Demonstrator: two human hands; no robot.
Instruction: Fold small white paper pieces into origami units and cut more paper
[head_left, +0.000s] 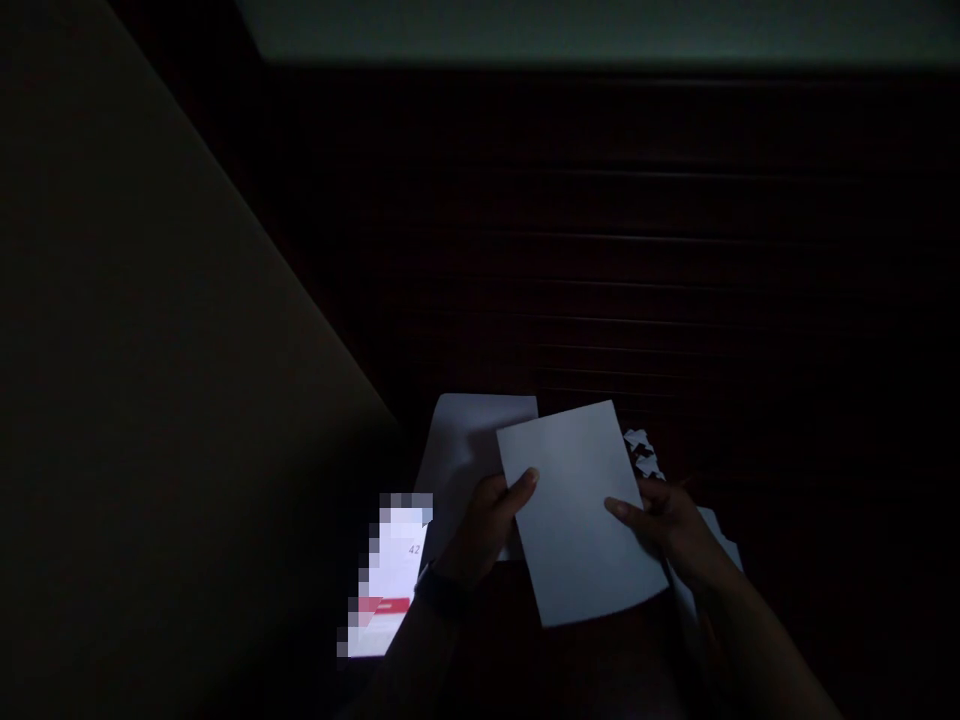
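Note:
A white sheet of paper (574,530) is held up between both hands, tilted a little, with its bottom edge slightly curved. My left hand (487,525) grips the left edge, thumb on top and fingers behind. On the right edge, my right hand (675,525) pinches the sheet the same way, its thumb lying on the face. The fingers behind the paper are mostly hidden. Behind my left hand lies another white sheet (469,440), partly covered by the held one. A dark band (442,590) is around my left wrist.
A lit screen (390,570), partly blurred out, glows left of my left arm. Small cut white paper pieces (643,455) and more white paper (721,540) lie at the right. A pale slanted surface (150,350) fills the left side; dark ridged panelling (600,235) stands behind. Light is dim.

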